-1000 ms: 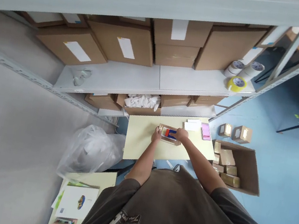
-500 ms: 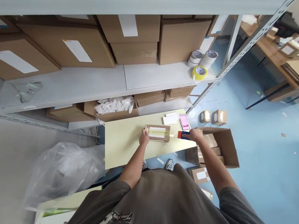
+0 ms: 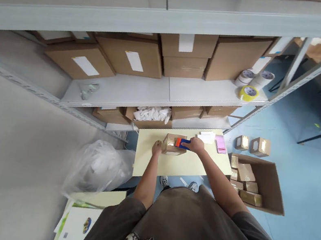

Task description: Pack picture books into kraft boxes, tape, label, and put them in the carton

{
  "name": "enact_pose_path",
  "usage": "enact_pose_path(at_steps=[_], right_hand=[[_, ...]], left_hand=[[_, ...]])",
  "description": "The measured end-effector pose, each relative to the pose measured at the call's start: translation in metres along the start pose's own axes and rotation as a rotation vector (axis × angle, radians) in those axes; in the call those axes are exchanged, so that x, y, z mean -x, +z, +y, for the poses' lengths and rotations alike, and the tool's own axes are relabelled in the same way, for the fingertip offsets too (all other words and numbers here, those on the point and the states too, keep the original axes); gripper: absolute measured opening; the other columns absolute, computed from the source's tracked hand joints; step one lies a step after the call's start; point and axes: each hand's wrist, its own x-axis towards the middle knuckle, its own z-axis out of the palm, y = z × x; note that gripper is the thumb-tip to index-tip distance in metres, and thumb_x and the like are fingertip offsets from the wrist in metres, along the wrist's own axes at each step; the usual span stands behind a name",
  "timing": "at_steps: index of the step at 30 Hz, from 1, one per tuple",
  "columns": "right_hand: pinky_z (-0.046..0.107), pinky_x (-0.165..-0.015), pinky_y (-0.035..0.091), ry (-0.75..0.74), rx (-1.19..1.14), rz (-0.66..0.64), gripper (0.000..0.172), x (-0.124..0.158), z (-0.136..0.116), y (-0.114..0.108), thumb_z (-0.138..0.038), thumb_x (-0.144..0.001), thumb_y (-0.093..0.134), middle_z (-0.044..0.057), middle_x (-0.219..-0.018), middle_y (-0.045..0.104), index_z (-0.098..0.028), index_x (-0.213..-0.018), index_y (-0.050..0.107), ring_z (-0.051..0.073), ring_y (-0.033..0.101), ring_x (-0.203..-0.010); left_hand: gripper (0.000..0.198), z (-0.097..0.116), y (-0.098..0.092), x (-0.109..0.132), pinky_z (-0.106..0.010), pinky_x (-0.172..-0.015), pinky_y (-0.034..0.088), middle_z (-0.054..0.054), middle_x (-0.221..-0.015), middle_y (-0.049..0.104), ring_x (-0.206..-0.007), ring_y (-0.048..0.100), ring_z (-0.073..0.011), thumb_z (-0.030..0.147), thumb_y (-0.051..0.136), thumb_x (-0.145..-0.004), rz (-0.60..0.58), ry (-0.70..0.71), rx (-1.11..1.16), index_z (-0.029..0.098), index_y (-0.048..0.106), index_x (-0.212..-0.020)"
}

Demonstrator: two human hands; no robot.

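Observation:
A small cardboard box (image 3: pixel 174 150) lies on the pale yellow tabletop (image 3: pixel 144 160), with clear tape across its top. My left hand (image 3: pixel 157 148) is closed at the box's left end; its fingertips are small and partly hidden. In my right hand (image 3: pixel 196 145) is a blue tape dispenser (image 3: pixel 185 144) with an orange-red front end, held over the right part of the box. White paper slips (image 3: pixel 206 137) and a pink item (image 3: pixel 221 144) lie to the right on the same table.
An open carton (image 3: pixel 274 187) holding several small boxes stands at the right, near two small boxes (image 3: pixel 260 146) on the floor. Ahead is a metal shelf (image 3: pixel 140 91) with cartons and tape rolls (image 3: pixel 248 93). A plastic bag (image 3: pixel 102 167) sits at the left.
My right hand has brought the tape dispenser left, from beyond the box's right end to over it. The box has turned so a different face shows. My view has shifted left.

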Motion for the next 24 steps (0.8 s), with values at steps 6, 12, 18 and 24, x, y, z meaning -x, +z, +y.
enact_pose_path(at_steps=[6, 12, 18, 24], right_hand=[[0.033, -0.086, 0.057, -0.077, 0.082, -0.009, 0.072, -0.01, -0.06, 0.007, -0.077, -0.083, 0.075, 0.02, -0.114, 0.079, -0.015, -0.118, 0.078, 0.033, 0.076, -0.108], [0.032, -0.083, 0.056, -0.055, 0.056, -0.024, 0.072, -0.01, -0.027, 0.009, -0.079, -0.085, 0.073, 0.02, -0.115, 0.079, -0.016, -0.119, 0.079, 0.032, 0.076, -0.107], [0.032, -0.083, 0.055, 0.102, 0.143, 0.038, 0.069, -0.002, 0.086, -0.025, -0.077, -0.088, 0.072, 0.023, -0.108, 0.079, -0.012, -0.107, 0.081, 0.033, 0.076, -0.104], [0.032, -0.085, 0.056, 0.167, 0.138, 0.074, 0.065, -0.015, 0.09, -0.002, -0.068, -0.084, 0.08, 0.023, -0.114, 0.078, -0.013, -0.119, 0.079, 0.033, 0.076, -0.107]], left_hand=[[0.054, 0.016, -0.007, 0.011, -0.037, -0.105, 0.054, -0.008, -0.14, 0.074, -0.127, 0.07, -0.0261, 0.058, 0.045, -0.108, -0.038, 0.066, 0.155, 0.026, 0.059, -0.149], [0.054, 0.029, 0.008, 0.026, -0.038, -0.103, 0.055, -0.009, -0.139, 0.074, -0.127, 0.071, -0.0287, 0.053, 0.045, -0.108, -0.039, 0.02, 0.082, 0.027, 0.052, -0.156], [0.058, 0.044, 0.021, 0.028, -0.038, -0.102, 0.053, -0.013, -0.139, 0.074, -0.127, 0.07, -0.0314, 0.053, 0.042, -0.11, -0.023, -0.013, -0.019, 0.023, 0.049, -0.158], [0.059, 0.043, 0.019, 0.026, -0.039, -0.103, 0.052, -0.014, -0.145, 0.07, -0.131, 0.068, -0.0326, 0.053, 0.042, -0.11, -0.027, 0.009, -0.025, 0.022, 0.047, -0.16]])
